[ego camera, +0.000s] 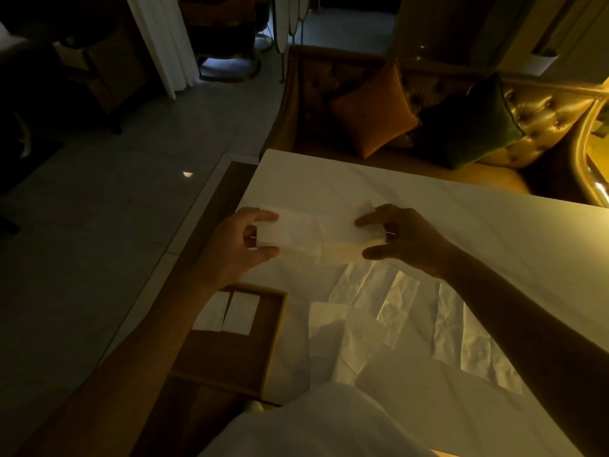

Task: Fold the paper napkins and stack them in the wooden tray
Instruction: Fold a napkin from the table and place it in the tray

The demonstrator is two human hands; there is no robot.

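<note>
Over the table (461, 206) both hands (left (242, 240), right (400, 235)) pinch the napkin (316, 230) ends; I'd line up edges before creasing.

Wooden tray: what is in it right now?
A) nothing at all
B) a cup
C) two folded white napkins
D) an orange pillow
C: two folded napkins lie side by side in the wooden tray, at its far end.
</note>
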